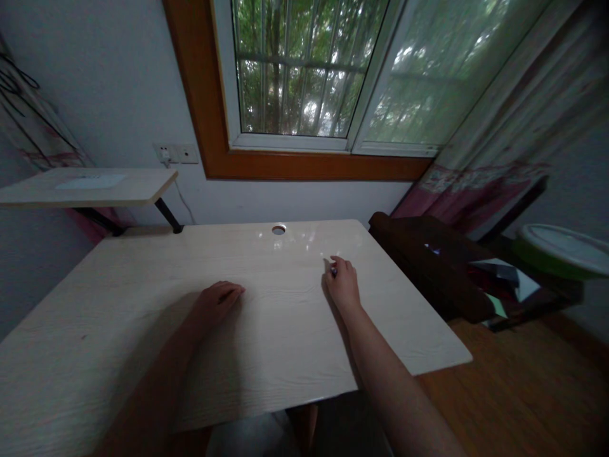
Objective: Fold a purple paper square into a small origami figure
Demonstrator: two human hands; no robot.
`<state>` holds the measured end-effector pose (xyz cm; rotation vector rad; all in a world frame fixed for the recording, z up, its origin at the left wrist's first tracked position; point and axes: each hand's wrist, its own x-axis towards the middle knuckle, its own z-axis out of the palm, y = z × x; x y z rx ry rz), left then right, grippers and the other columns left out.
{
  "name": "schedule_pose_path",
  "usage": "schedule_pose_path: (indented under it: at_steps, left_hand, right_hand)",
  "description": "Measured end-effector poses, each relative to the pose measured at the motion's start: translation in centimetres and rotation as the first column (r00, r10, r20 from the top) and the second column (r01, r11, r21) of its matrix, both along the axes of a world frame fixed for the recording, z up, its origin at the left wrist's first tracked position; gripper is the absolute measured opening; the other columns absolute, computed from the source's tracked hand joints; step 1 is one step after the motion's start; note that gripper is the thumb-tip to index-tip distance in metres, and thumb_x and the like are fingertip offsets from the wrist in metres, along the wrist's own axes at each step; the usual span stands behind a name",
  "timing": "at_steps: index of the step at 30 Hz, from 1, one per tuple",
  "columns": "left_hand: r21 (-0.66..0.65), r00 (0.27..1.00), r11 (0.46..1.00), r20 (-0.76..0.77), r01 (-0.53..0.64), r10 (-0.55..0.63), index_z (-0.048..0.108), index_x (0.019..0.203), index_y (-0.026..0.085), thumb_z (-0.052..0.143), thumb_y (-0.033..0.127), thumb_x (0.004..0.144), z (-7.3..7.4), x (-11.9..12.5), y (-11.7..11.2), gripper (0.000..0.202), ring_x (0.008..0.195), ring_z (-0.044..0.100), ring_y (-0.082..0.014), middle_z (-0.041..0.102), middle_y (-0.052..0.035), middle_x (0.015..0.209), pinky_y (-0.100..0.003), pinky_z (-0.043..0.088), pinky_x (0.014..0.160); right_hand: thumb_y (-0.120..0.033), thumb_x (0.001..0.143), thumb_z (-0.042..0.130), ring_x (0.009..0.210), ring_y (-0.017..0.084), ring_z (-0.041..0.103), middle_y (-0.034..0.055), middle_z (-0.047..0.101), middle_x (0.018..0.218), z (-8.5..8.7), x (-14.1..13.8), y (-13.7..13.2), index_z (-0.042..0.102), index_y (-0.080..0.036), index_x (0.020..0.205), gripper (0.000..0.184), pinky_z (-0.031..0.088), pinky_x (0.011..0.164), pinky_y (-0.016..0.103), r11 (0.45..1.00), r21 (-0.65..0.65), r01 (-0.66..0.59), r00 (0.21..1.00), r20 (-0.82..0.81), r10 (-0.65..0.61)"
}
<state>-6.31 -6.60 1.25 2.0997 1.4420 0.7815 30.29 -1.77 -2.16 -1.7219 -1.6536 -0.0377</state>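
My left hand (219, 301) rests on its side on the pale wood-grain desk (285, 355), left of the middle. Its fingers are curled and pressed together, with nothing showing between them. Farther right, and a little deeper on the desk, my right hand (344, 283) is closed round a small dark, shiny object (333, 271). Only a bit of that object shows beside the fingers, too little to tell its kind. The two hands are well apart.
A raised shelf (143, 190) on black legs stands at the desk's back left. A cable hole (278, 230) lies near the back edge. Behind are a window (304, 76) and a wall socket (176, 153). Dark wooden furniture (428, 254) and a green tub (547, 257) are at right.
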Motion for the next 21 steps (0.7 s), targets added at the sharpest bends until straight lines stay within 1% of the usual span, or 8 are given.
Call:
schedule_pose_path:
  at_steps: [2,7,9,11,14,17,19,21]
  left_hand:
    - [-0.005,1.0,1.0,-0.003,-0.002,0.002,0.072,0.101,0.023,0.041,0.049,0.095,0.1,0.1,0.0,0.041,0.103,0.066,-0.0229,0.073,-0.0061,0.107,-0.038,0.051,0.095]
    - [-0.027,1.0,1.0,-0.011,-0.016,0.016,0.073,0.1,0.023,0.042,0.05,0.094,0.3,0.1,0.0,0.041,0.102,0.066,-0.0231,0.073,-0.0054,0.106,-0.037,0.051,0.095]
    - [-0.032,1.0,0.999,-0.011,-0.021,0.021,0.073,0.099,0.024,0.042,0.051,0.094,0.2,0.1,0.0,0.041,0.102,0.066,-0.0233,0.073,-0.0051,0.106,-0.037,0.05,0.095]
    - [-0.046,0.999,0.999,-0.015,-0.03,0.029,0.073,0.099,0.024,0.042,0.051,0.094,0.1,0.1,0.1,0.041,0.102,0.066,-0.0234,0.073,-0.005,0.106,-0.037,0.05,0.094]
    - [-0.081,0.999,0.996,-0.027,-0.042,0.04,0.072,0.1,0.024,0.043,0.052,0.093,0.0,0.1,0.1,0.041,0.102,0.066,-0.0232,0.073,-0.0045,0.107,-0.036,0.05,0.094]
    - [-0.096,0.998,0.994,-0.032,-0.06,0.057,0.072,0.098,0.024,0.044,0.053,0.092,0.2,0.2,0.1,0.041,0.1,0.066,-0.0235,0.073,-0.0041,0.104,-0.036,0.05,0.092]
    - [-0.104,0.996,0.991,-0.04,-0.079,0.075,0.073,0.096,0.024,0.044,0.054,0.092,0.3,0.1,0.2,0.042,0.099,0.067,-0.0239,0.074,-0.0041,0.103,-0.036,0.051,0.09]
    - [-0.106,0.994,0.99,-0.051,-0.098,0.093,0.073,0.096,0.023,0.044,0.056,0.091,0.3,0.1,0.2,0.043,0.097,0.067,-0.0245,0.074,-0.0044,0.102,-0.036,0.052,0.088]
  right_hand:
    - [-0.02,0.084,0.047,0.093,0.027,0.057,0.0132,0.064,0.099,-0.1,-0.2,0.1,0.059,-0.014,0.121,0.04,0.047,0.089,0.045,0.999,0.003,-0.05,0.998,-0.043,0.05]
    - [-0.026,0.083,0.051,0.09,0.026,0.061,0.0112,0.067,0.098,0.0,-0.6,0.1,0.061,-0.017,0.119,0.039,0.05,0.089,0.045,0.987,0.032,-0.16,0.971,-0.174,0.163]
    - [-0.029,0.081,0.054,0.089,0.025,0.062,0.0104,0.067,0.098,0.0,-0.8,0.1,0.064,-0.018,0.115,0.037,0.051,0.088,0.045,0.983,0.038,-0.179,0.931,-0.315,0.182]
    - [-0.03,0.079,0.058,0.088,0.024,0.064,0.0099,0.069,0.099,-0.1,-0.8,0.3,0.065,-0.017,0.111,0.036,0.053,0.086,0.043,0.981,0.051,-0.187,0.832,-0.523,0.185]
    - [-0.033,0.08,0.057,0.087,0.022,0.067,0.0096,0.071,0.098,0.0,-0.2,0.8,0.065,-0.016,0.111,0.036,0.055,0.081,0.039,0.979,0.062,-0.194,0.78,-0.595,0.193]
    - [-0.037,0.08,0.058,0.085,0.022,0.067,0.0101,0.071,0.098,0.8,2.7,1.6,0.066,-0.015,0.11,0.038,0.055,0.077,0.037,0.985,0.082,-0.154,0.761,-0.625,0.172]
    - [-0.039,0.077,0.063,0.083,0.021,0.066,0.0094,0.071,0.094,2.0,6.2,2.3,0.067,-0.015,0.105,0.038,0.054,0.076,0.038,0.989,0.102,-0.104,0.759,-0.635,0.145]
    - [-0.04,0.072,0.067,0.081,0.019,0.064,0.0086,0.07,0.093,3.7,10.7,3.0,0.068,-0.014,0.101,0.038,0.053,0.076,0.037,0.99,0.133,-0.041,0.761,-0.638,0.117]
